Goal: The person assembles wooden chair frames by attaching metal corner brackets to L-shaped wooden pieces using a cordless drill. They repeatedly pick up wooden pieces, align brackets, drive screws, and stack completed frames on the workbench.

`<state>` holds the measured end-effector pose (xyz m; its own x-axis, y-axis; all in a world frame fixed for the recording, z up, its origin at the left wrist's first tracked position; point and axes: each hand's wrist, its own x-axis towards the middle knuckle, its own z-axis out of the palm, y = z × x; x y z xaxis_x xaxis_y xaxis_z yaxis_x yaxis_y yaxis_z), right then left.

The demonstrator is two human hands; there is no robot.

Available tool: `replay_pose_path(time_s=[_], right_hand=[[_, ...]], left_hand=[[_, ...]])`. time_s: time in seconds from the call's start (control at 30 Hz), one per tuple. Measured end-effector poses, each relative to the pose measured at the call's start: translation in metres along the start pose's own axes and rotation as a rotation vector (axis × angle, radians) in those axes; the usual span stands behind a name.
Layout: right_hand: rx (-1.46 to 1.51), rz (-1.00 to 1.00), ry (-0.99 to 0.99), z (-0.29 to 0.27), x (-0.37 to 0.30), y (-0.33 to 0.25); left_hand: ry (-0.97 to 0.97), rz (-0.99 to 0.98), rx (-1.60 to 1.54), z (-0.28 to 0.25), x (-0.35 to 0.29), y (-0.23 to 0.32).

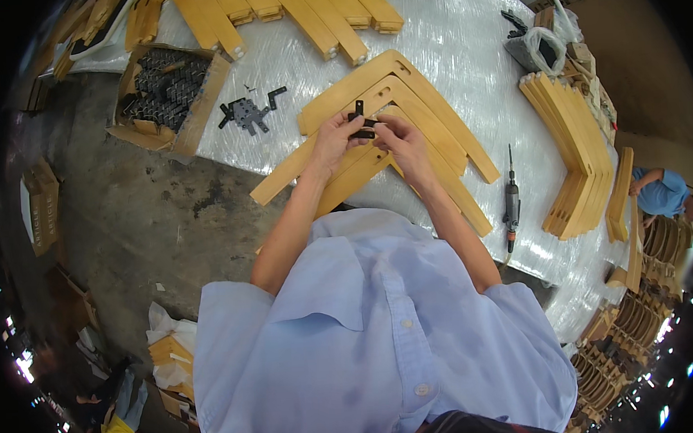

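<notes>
Head camera, looking steeply down over the worktable.

I had only the one view, worn on the person's head and tilted down past the light blue shirt (pixel 376 332) toward the wrapped table (pixel 463 46), which ran away from it toward the top of the frame. It sat close: the hands (pixel 370 137) met just beyond the shirt collar, on the near part of the table. The fisheye bent the table's edges, and a dark rim ringed the floor left of it.
</notes>
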<state>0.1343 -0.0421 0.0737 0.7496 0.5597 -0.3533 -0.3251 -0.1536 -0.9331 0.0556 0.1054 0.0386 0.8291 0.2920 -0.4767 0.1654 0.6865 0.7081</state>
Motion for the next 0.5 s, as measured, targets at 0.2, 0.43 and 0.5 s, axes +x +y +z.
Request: replay_pose_path(time_s=[0.2,0.43,0.5], right_hand=[[-0.301,-0.023,0.047,-0.009,0.029,0.021],[-0.784,-0.499,0.258,-0.061,0.119,0.013],[-0.934,-0.669,0.277,-0.068,0.147,0.011]], left_hand=[[0.093,-0.04,0.007,-0.004,-0.009,-0.027],[0.194,-0.114,0.037,-0.025,-0.025,-0.04],[0.201,-0.116,0.034,-0.024,-0.033,-0.041]])
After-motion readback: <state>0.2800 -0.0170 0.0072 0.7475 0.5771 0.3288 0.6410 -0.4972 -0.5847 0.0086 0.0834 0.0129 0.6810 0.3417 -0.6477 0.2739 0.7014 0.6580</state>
